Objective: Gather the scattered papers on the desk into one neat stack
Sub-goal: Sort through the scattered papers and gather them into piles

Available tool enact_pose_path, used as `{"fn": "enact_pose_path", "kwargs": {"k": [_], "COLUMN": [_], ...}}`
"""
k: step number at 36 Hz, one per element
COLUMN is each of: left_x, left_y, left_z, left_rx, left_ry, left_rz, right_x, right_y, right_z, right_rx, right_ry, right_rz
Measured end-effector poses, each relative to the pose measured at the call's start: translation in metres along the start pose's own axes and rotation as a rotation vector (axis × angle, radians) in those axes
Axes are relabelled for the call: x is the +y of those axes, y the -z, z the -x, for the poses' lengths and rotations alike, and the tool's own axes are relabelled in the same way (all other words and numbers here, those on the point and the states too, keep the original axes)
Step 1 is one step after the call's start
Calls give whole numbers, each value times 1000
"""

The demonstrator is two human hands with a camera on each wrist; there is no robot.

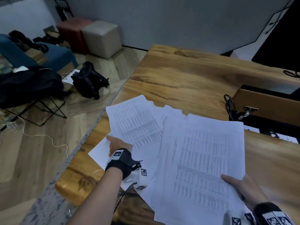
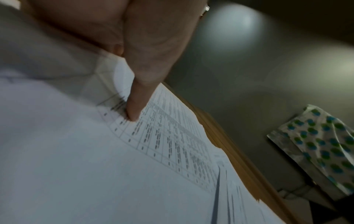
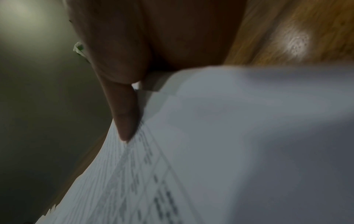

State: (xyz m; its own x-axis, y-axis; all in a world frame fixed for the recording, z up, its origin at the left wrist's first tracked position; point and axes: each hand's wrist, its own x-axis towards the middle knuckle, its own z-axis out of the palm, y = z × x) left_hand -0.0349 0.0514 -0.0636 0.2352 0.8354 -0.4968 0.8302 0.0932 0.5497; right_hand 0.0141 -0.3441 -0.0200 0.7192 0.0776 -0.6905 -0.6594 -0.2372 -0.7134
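Gripping papers [image 1: 203, 159], right hand [image 1: 243, 185], L hand [image 1: 117, 143] both; fingers prob. hidden underneath.

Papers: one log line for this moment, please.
papers: fanned, unstacked | left hand: grips left sheets | right hand: grips right sheaf | desk

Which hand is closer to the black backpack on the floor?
Left. The left hand holds papers at the desk's left edge, the backpack beyond it. The right hand is across the desk.

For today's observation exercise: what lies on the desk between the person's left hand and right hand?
In the head view, overlapping printed papers cover the desk between the left hand and right hand; no bare wood shows there.
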Motion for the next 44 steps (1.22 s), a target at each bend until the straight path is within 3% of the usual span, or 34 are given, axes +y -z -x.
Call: {"fn": "enact_pose_path", "kwargs": {"k": [2, 8, 15, 22, 25, 30, 34, 37, 39, 44], "left_x": [1, 4, 32, 62, 64, 50, 38, 32, 33, 46], "left_y": [7, 28, 68, 84, 74, 34, 1, -20, -26, -26], "left_z": [0, -3, -8, 1, 6, -4, 11, 22, 25, 28], "left_rx": [-11, -117, -173, -498, -566, -559, -393, -332, -307, -352], "left_ry": [-36, -322, -497, -512, -489, -499, -517, -622, -639, -523], "left_rz": [2, 4, -126, -122, -189, -413, -562, -716, -719, -663], "right_x": [2, 7, 12, 22, 26, 34, 37, 37, 38, 40], "right_y": [2, 18, 48, 68, 75, 83, 84, 83, 83, 82], "right_z": [1, -1, -2, 1, 1, -3, -6, -6, -7, -8], "right_rx": [2, 17, 53, 101, 123, 179, 170, 160, 153, 133], "right_ry": [9, 21, 22, -10, -2, -5, -22, -22, -24, -12], "right_rz": [-9, -10, -33, -61, -54, -21, -46, -69, -85, -84]}}
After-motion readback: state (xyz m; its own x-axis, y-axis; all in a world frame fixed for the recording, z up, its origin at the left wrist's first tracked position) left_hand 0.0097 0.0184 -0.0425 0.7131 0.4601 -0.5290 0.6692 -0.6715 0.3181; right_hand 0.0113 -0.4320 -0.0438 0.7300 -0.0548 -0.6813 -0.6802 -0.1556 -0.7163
